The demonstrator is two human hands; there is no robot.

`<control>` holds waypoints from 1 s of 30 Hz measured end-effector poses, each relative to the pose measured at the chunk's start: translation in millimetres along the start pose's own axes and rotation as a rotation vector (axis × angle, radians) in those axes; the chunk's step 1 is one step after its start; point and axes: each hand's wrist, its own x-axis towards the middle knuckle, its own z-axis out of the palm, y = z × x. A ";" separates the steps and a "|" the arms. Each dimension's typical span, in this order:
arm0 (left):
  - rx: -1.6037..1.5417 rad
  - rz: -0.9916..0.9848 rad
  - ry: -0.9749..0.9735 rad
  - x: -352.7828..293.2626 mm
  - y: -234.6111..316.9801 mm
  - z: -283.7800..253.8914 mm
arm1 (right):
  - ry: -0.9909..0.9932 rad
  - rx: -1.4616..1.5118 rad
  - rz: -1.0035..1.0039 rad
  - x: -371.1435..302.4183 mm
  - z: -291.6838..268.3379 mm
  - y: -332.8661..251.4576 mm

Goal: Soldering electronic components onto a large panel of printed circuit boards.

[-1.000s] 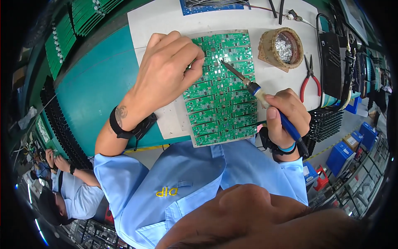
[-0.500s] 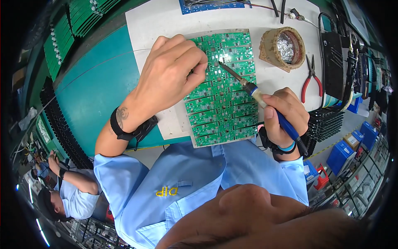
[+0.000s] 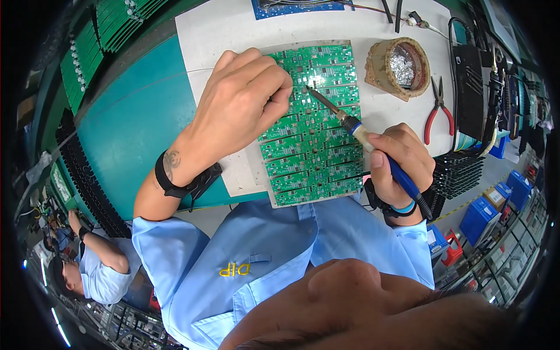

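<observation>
A panel of green circuit boards [image 3: 326, 119] lies in front of me, its near edge reaching my blue shirt. My right hand [image 3: 403, 160] is closed around the blue handle of a soldering iron [image 3: 360, 133]. The iron slants up and left, its dark tip at the upper middle of the panel. Over the panel's upper left, my left hand [image 3: 245, 96] is closed in a pinch. A thin solder wire [image 3: 199, 70] runs into it from the left; the fingertips and the wire's end are hidden behind the knuckles.
A round brown pot [image 3: 378, 67] with silvery scraps stands right of the panel, beside red-handled pliers [image 3: 438, 114]. A blue board [image 3: 297, 8] lies at the far edge. Green boards [image 3: 81, 64] are racked at far left. Another person [image 3: 105, 265] works at lower left.
My hands, the iron and the panel stay nearly still. The iron's tip has shifted very slightly left. The other person at lower left has moved a little.
</observation>
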 end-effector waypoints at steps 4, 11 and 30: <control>0.001 0.004 0.007 -0.1 -0.2 0.4 | 0.003 -0.004 -0.005 0.3 0.5 -0.4; 0.000 -0.023 0.017 -1.0 -2.2 -1.2 | 0.024 -0.014 -0.024 0.5 -5.0 -1.3; 0.023 0.006 0.026 -4.6 0.7 1.6 | 0.016 -0.017 -0.012 -1.9 -0.7 -4.8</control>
